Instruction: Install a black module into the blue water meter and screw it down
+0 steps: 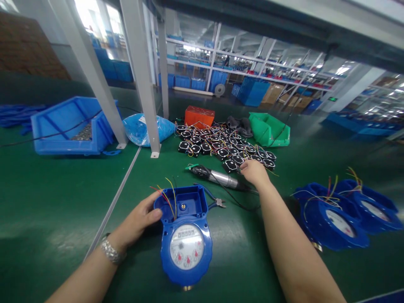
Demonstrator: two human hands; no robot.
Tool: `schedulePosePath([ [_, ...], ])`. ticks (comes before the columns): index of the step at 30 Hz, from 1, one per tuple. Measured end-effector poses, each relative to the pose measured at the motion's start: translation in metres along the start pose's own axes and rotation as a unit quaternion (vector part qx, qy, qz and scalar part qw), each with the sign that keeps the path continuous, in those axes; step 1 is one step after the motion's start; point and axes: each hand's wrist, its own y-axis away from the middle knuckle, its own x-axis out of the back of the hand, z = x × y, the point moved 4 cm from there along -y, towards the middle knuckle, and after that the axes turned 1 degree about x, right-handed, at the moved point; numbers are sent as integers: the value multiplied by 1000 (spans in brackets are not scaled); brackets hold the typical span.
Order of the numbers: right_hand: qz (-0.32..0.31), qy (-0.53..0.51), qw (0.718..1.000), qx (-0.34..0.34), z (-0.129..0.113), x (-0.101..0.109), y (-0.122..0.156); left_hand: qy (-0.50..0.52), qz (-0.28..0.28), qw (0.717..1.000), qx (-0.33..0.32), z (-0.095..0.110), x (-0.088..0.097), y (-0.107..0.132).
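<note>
I saw a dark green matted counter (47, 219) filling the near view, with a pale seam running across it. Nearest me lay the round blue plastic water meter (186, 235), flat on the counter between the two forearms, its white dial with small red pointers facing up. Its square upper compartment stood open, and red, yellow and dark wires rose from it. The left hand (139, 221), a metal bracelet at its wrist, rested against the meter's left side, thumb on the compartment's rim, its grip loosely open around the housing rather than closed.

Just behind the meter lay small blue-handled cutters (214, 201) and a silver and black electric screwdriver (217, 176) with its cable. The right hand (254, 171) reached past it to the edge of a heap of small black wired modules (221, 147); I could not tell whether its grip was together or apart.

At the right lay two more blue meters (344, 216). Farther off were a blue plastic bin (67, 126), an orange box (199, 116), a green tray (268, 129), grey steel posts (142, 75) and factory shelving with blue crates (252, 90).
</note>
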Motion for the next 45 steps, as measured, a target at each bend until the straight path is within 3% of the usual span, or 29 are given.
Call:
schedulePosePath([
  [5,-79,-20,996,25,-5,-2,3,-4,0,1000,8,1,0,0],
  [9,-11,-30,999,5,2,3,2,0,-1,1000,4,3,-1,0],
  [11,21,-40,999,25,1,3,1,8,-1,1000,-4,4,-2,0],
  [13,13,-61,996,63,-3,-1,-3,10,-4,1000,-10,5,-3,0],
  [16,-39,-93,989,105,-9,-9,-11,22,-5,1000,-9,5,-5,-1],
  [23,-184,-140,969,92,-12,-17,-23,20,4,1000,-13,4,-4,-2],
  [30,-270,-75,949,146,-31,-10,-22,9,6,1000,-13,5,-2,-2],
  [33,-254,-12,951,178,-44,-7,-22,11,6,1000,-12,6,-3,-2],
  [37,-178,84,960,199,-49,-3,-13,7,-1,1000,-17,9,-5,-2],
  [45,-138,226,963,45,-4,6,10,2,-6,1000,-12,8,-5,-1],
])
